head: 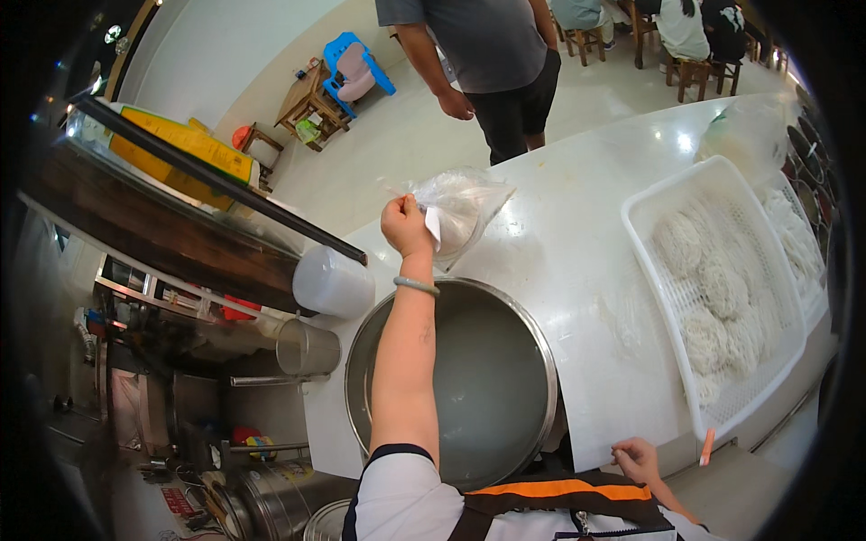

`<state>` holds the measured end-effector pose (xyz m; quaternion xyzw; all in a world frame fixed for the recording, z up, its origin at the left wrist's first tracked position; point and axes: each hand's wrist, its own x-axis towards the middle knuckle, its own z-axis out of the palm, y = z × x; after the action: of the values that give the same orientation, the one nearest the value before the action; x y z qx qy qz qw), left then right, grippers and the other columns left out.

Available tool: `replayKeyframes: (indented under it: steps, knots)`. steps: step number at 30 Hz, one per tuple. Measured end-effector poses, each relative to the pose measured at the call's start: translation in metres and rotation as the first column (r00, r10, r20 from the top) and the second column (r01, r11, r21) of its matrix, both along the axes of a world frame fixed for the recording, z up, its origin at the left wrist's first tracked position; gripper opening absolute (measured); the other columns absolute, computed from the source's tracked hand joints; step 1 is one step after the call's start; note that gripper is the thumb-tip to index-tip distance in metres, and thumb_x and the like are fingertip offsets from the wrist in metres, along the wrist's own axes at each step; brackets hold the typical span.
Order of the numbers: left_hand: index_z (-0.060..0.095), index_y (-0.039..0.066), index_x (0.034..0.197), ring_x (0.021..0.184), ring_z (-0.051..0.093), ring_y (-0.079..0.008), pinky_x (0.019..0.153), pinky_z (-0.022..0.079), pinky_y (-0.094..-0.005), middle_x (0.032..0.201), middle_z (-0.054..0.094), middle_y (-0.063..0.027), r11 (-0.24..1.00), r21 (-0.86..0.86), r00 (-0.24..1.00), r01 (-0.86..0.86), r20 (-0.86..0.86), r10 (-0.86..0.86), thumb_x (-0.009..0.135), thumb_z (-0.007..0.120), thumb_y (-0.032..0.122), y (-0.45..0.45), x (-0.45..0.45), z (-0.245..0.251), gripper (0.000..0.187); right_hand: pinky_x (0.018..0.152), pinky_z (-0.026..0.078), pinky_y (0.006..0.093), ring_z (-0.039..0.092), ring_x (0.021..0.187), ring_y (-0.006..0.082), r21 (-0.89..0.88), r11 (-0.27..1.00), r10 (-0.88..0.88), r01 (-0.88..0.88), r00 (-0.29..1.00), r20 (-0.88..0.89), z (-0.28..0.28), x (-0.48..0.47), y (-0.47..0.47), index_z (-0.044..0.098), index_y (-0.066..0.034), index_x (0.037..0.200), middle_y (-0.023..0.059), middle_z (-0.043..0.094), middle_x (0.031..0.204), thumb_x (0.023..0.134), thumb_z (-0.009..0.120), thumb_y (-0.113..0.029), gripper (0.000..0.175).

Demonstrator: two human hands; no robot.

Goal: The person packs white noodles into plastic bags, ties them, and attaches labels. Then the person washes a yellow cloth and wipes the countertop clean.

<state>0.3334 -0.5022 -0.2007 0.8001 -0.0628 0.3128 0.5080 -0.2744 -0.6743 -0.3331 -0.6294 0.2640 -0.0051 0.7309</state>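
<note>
My left hand (406,224) reaches out over a large round steel pot (504,379) and grips the gathered top of a clear plastic bag (460,203). The bag stands on the white counter (568,223) beyond the pot, with pale contents blurred by the plastic. A small white piece (433,228), perhaps paper, shows beside my fingers. Cloudy greyish liquid fills the pot below my forearm. My right hand (637,460) is low by the counter's near edge, its fingers loosely curled and apart, with nothing seen in them.
A white perforated plastic basket (649,270) of pale noodle bundles (724,291) stands at right, an orange clip (707,446) on its rim. A white tub (333,280) and a steel strainer (308,346) flank the pot at left. Across the counter stands a person (487,54).
</note>
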Motion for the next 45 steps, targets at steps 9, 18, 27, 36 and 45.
replayKeyframes:
  steps: [9,18,27,36,45]
  knots:
    - [0.070,0.000,0.085,0.076,0.066,-0.0279,0.070,0.051,-0.0382,0.084,0.070,-0.0137,0.967,0.085,0.953,-0.240,-0.167,0.251,0.084,0.067,0.017,-0.059,0.064,-0.040,0.017,0.060,0.049,0.0265,0.058,0.065,0.0082,0.235,0.971,0.003,0.040,0.983,-0.182,-0.011,0.001,-0.016,0.064,0.0027,0.097,0.0058,0.065,0.077,0.089,0.065,-0.006,0.012]
    - [0.069,0.008,0.106,0.082,0.067,-0.0278,0.080,0.051,-0.0364,0.090,0.070,-0.0111,0.975,-0.204,0.946,-0.086,-0.325,0.015,0.087,0.058,0.005,-0.032,0.095,-0.049,0.022,0.057,0.047,0.0228,0.058,0.064,0.0076,0.347,0.937,0.070,0.036,0.955,-0.287,-0.025,0.004,-0.025,0.065,0.0038,0.099,0.0055,0.066,0.078,0.089,0.066,-0.006,0.014]
    - [0.062,0.014,0.123,0.091,0.065,-0.0282,0.083,0.049,-0.0423,0.100,0.069,-0.0121,0.875,0.481,0.973,0.062,-0.226,0.056,0.087,0.058,0.016,-0.009,0.040,0.001,0.036,0.055,0.046,0.0217,0.057,0.061,0.0056,0.260,0.962,0.124,-0.081,0.980,-0.155,-0.061,-0.009,-0.027,0.065,0.0020,0.097,0.0028,0.064,0.074,0.088,0.067,-0.008,0.013]
    - [0.065,-0.001,0.114,0.070,0.060,-0.0129,0.064,0.048,-0.0306,0.080,0.068,-0.0110,0.540,0.338,0.614,0.771,-0.617,-0.492,0.089,0.062,0.016,0.005,-0.146,0.067,0.031,0.058,0.050,0.0241,0.061,0.063,0.0078,0.123,0.977,0.175,-0.174,0.985,0.004,-0.046,-0.010,-0.003,0.066,0.0011,0.096,0.0029,0.065,0.073,0.087,0.067,-0.010,0.014]
    - [0.066,0.003,0.104,0.073,0.063,-0.0290,0.067,0.049,-0.0379,0.080,0.065,-0.0139,0.414,0.145,0.411,0.899,-0.607,-0.680,0.085,0.066,0.014,0.163,-0.459,0.018,0.022,0.062,0.050,0.0261,0.060,0.068,0.0089,-0.440,0.844,0.308,-0.306,0.949,-0.070,-0.057,-0.049,0.048,0.069,-0.0014,0.095,0.0028,0.065,0.076,0.086,0.068,-0.011,0.013]
